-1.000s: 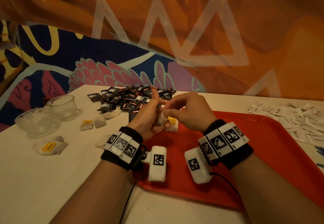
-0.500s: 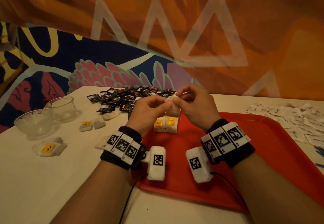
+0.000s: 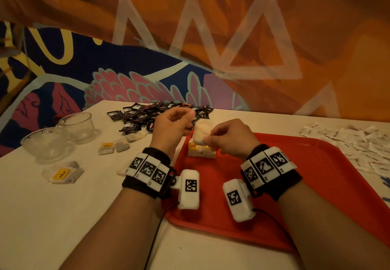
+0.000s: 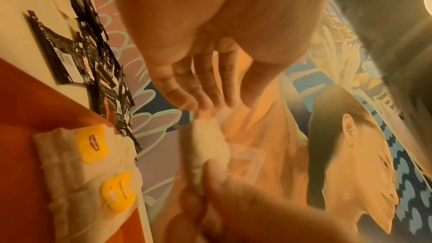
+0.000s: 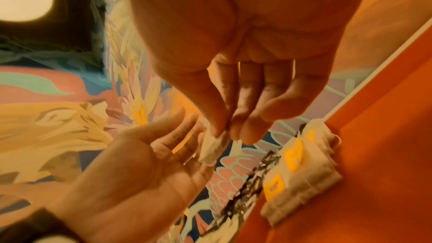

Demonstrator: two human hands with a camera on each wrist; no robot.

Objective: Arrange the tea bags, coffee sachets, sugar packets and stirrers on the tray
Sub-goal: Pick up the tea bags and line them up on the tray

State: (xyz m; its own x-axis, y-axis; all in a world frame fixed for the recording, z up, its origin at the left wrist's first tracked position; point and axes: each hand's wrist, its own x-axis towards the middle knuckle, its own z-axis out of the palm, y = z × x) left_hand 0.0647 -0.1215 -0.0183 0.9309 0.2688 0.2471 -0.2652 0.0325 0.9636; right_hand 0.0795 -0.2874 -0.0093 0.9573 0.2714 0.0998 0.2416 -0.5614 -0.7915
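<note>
The right hand [image 3: 229,137] pinches a white tea bag [image 3: 201,135] by its lower corner between thumb and fingertips [image 5: 236,128], holding it in the air above the far left corner of the red tray [image 3: 316,176]. The left hand [image 3: 172,127] is raised just left of the bag, fingers loosely curled; whether they grip the bag's string or tag cannot be told. Directly below the right fingertips, two tea bags with yellow tags [image 3: 200,150] lie side by side on the tray, and beyond the left fingers lies a pile of black coffee sachets [image 3: 152,113].
</note>
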